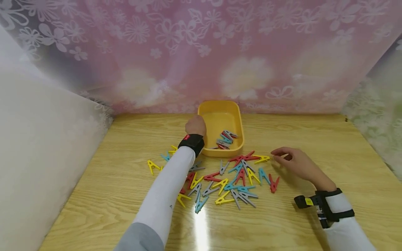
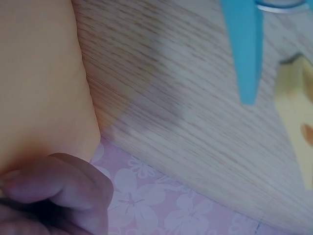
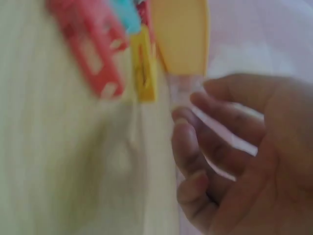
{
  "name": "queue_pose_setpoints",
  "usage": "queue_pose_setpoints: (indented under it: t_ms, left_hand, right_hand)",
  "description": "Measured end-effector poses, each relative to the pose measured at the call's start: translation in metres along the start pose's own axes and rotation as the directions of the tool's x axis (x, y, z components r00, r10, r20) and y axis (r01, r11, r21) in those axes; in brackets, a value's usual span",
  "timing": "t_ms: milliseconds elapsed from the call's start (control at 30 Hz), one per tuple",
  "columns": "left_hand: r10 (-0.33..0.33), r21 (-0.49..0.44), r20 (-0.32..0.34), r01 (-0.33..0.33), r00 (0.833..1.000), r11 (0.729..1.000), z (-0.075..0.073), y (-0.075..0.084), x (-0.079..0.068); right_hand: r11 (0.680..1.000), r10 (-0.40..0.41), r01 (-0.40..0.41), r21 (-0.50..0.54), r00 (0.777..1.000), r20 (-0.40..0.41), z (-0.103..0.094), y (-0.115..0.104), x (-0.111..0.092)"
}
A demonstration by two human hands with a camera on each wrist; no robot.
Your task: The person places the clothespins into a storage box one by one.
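My left hand (image 1: 195,125) is at the left rim of a yellow plastic bin (image 1: 241,134). In the left wrist view its curled fingers (image 2: 73,183) grip against the bin's wall (image 2: 41,83). Several clothespins (image 1: 226,137) lie inside the bin, at its near end. My right hand (image 1: 298,164) hovers over the table right of the scattered clothespins, fingers loosely bent with nothing between them. Nearest to it are a yellow clothespin (image 1: 262,159) and a red clothespin (image 1: 274,183). My left forearm hides part of the pile.
Red, blue, yellow and grey clothespins (image 1: 240,174) spread over the wooden table (image 1: 298,223) in front of the bin. More, such as a yellow clothespin (image 1: 152,165), lie left of my left forearm. A pink flowered curtain (image 1: 201,52) hangs behind the table.
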State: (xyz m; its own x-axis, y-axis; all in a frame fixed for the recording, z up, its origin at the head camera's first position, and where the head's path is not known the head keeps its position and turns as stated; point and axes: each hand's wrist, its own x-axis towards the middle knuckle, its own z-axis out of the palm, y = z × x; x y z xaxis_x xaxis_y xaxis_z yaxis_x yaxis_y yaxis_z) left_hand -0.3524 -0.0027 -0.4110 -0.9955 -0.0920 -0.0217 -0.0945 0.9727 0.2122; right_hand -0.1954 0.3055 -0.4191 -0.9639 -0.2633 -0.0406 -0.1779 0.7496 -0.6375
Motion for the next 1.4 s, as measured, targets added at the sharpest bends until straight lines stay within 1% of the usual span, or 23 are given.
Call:
queue_pose_setpoints:
  t_ms: [67,133,233,300,333,433,500,600,733,833,933,1033,1133,1200,1333,1400]
  left_hand:
    - [-0.005,-0.002,-0.003,0.005,1.000,1.000,0.000,-0.001,0.001]
    - [-0.008,-0.005,-0.004,0.008,1.000,1.000,0.001,-0.001,0.001]
    - [-0.012,-0.018,-0.007,0.012,1.000,1.000,0.002,-0.001,0.001]
    - [-0.012,-0.022,-0.013,0.012,1.000,1.000,0.002,-0.001,0.001]
    - [-0.012,-0.023,-0.017,0.011,1.000,1.000,0.002,-0.001,0.000]
    - [-0.009,-0.022,-0.025,0.008,1.000,1.000,0.002,0.000,0.000]
    - [-0.007,-0.017,-0.027,0.006,1.000,1.000,0.001,0.000,-0.001]
    - [-0.008,-0.015,-0.025,0.007,1.000,1.000,0.001,0.000,-0.001]
    - [-0.015,-0.008,-0.020,0.015,1.000,1.000,0.003,0.000,0.000]
    - [-0.018,-0.007,-0.022,0.018,1.000,1.000,0.003,0.000,0.000]
    - [-0.016,-0.008,-0.018,0.016,1.000,1.000,0.002,0.000,-0.001]
    - [-0.006,-0.003,-0.014,0.006,1.000,1.000,0.000,0.000,-0.002]
    - [0.006,0.002,-0.015,-0.006,1.000,1.000,-0.001,0.000,-0.003]
    - [0.008,-0.002,-0.017,-0.008,1.000,1.000,-0.002,0.000,-0.004]
    - [0.004,-0.007,-0.018,-0.004,1.000,1.000,-0.003,0.000,-0.005]
    - [-0.002,-0.010,-0.022,0.002,1.000,1.000,-0.003,0.001,-0.005]
  right_hand:
    - [1.000,-0.030,0.030,-0.002,0.999,0.040,0.000,0.006,-0.006]
    - [0.997,-0.083,0.083,0.008,0.993,0.084,0.001,0.010,-0.011]
    - [0.981,-0.196,0.192,0.040,0.972,0.130,0.003,0.016,-0.018]
    - [0.967,-0.253,0.246,0.064,0.954,0.158,0.003,0.018,-0.022]
    - [0.962,-0.272,0.262,0.078,0.947,0.171,0.004,0.019,-0.023]
    - [0.955,-0.294,0.276,0.109,0.934,0.205,0.005,0.020,-0.027]
    - [0.955,-0.293,0.274,0.115,0.930,0.222,0.007,0.019,-0.028]
    - [0.955,-0.294,0.275,0.111,0.929,0.226,0.009,0.018,-0.028]
    - [0.965,-0.260,0.252,0.067,0.938,0.231,0.010,0.016,-0.029]
    - [0.969,-0.245,0.242,0.043,0.939,0.240,0.009,0.014,-0.030]
    - [0.974,-0.225,0.215,0.068,0.938,0.264,0.008,0.015,-0.033]
    - [0.977,-0.206,0.177,0.122,0.936,0.286,0.007,0.019,-0.034]
    - [0.973,-0.204,0.164,0.165,0.941,0.270,0.006,0.024,-0.034]
    - [0.972,-0.192,0.151,0.181,0.953,0.234,0.005,0.025,-0.034]
    - [0.981,-0.130,0.113,0.160,0.987,0.099,0.004,0.019,-0.027]
    - [0.985,-0.107,0.103,0.139,0.994,0.018,0.005,0.014,-0.020]
